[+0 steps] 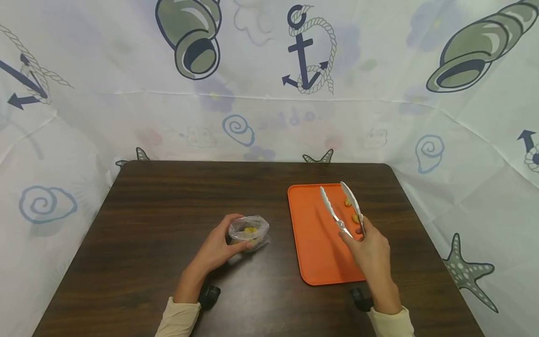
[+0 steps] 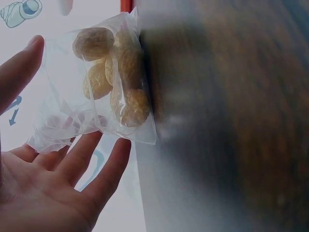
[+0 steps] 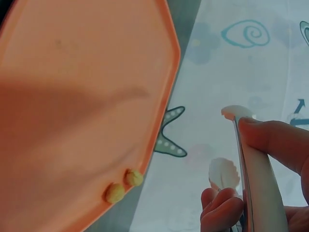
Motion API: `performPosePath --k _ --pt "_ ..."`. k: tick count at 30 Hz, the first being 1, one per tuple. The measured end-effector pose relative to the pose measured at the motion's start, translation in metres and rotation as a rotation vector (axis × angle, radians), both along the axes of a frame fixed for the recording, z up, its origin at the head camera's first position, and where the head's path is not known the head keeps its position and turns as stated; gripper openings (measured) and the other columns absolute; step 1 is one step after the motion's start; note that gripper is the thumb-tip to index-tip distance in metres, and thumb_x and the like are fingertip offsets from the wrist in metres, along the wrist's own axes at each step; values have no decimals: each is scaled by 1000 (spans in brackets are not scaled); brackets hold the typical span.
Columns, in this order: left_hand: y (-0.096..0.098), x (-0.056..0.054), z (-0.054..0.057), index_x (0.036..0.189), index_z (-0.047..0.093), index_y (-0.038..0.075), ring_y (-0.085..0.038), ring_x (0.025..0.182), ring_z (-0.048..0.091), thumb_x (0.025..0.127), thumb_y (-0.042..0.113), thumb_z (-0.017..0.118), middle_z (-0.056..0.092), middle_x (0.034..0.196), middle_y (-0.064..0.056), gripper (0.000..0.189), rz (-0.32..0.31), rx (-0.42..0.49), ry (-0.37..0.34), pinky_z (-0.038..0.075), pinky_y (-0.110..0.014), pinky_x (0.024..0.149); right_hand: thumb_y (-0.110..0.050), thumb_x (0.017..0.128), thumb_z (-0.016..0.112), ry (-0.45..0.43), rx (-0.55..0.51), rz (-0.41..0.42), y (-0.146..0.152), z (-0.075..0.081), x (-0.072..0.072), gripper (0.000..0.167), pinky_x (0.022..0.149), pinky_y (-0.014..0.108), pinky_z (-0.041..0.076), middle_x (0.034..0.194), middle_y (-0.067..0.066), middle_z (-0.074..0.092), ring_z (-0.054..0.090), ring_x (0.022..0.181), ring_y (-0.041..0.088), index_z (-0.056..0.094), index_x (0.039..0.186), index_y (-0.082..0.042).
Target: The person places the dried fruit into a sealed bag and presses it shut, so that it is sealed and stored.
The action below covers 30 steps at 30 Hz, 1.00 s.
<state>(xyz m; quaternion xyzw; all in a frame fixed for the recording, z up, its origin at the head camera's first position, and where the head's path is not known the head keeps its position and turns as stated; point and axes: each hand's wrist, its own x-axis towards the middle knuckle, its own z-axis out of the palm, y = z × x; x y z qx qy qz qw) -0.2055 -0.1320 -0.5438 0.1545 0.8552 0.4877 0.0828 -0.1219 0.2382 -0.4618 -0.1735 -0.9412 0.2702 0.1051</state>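
Near the middle of the table, my left hand [image 1: 214, 248] holds a clear plastic bag [image 1: 263, 228] between thumb and fingers, its mouth facing up. Several round, wrinkled, yellow-brown pieces [image 2: 133, 106] lie at the bottom of the bag in the left wrist view. My right hand [image 1: 372, 252] grips metal tongs [image 1: 353, 199] over the right side of an orange tray [image 1: 309, 234]. The tongs' arms stand spread apart with nothing between their tips. Two similar small yellow-brown pieces [image 3: 115, 193] rest on the tray by its edge, partly behind the tongs in the head view.
The dark wooden table [image 1: 168, 201] carries the tray on its right half. A white cloth [image 1: 269, 112] with sea prints hangs behind the table and at both sides. Dark straps with a small device [image 1: 209, 297] sit at both wrists.
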Motion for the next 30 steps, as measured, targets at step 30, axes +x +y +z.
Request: performPosePath --k 30 --pt "-1 1 3 145 46 30 -29 124 60 79 40 90 62 139 -6 80 1 -3 -14 45 -54 103 -35 94 73 -76 -31 -89 27 -30 -14 66 94 65 50 129 35 64 64 109 52 52 141 6"
